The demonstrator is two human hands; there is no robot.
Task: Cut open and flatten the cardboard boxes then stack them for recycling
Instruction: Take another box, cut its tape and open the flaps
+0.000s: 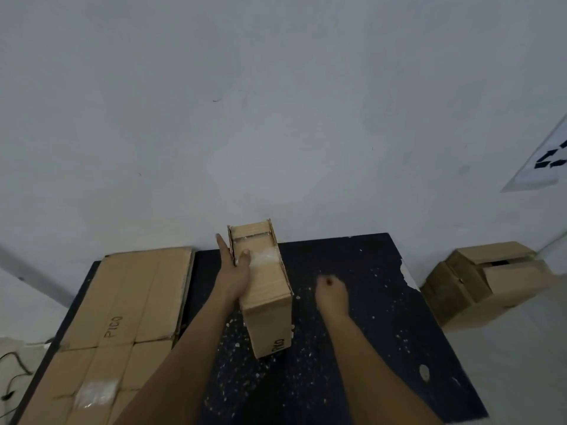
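Box position: a narrow cardboard box (pixel 265 289) is standing on the dark speckled counter (pixel 352 348), near its middle, with torn clear tape (pixel 266 258) showing on the top face
Long axis: the box's long side is running away from the person toward the wall (pixel 276 102), with the near end face turned toward the camera and the far end pointing at the wall
Left hand (pixel 234 273): it is gripping the box's left top edge, thumb lying on the top face, fingers straight along the side
Right hand (pixel 333 294): it is hovering just right of the box, curled into a fist; whether it is holding a cutter cannot be told
Flattened stack (pixel 122 326): it is lying at the counter's left edge, overhanging slightly
Waiting box (pixel 481 283): it is sitting on the floor to the right
Risk: the tall, thin box is likely to tip sideways if pushed from the right, since only one hand is steadying it; any blade drawn along the tape would be passing close to the left thumb
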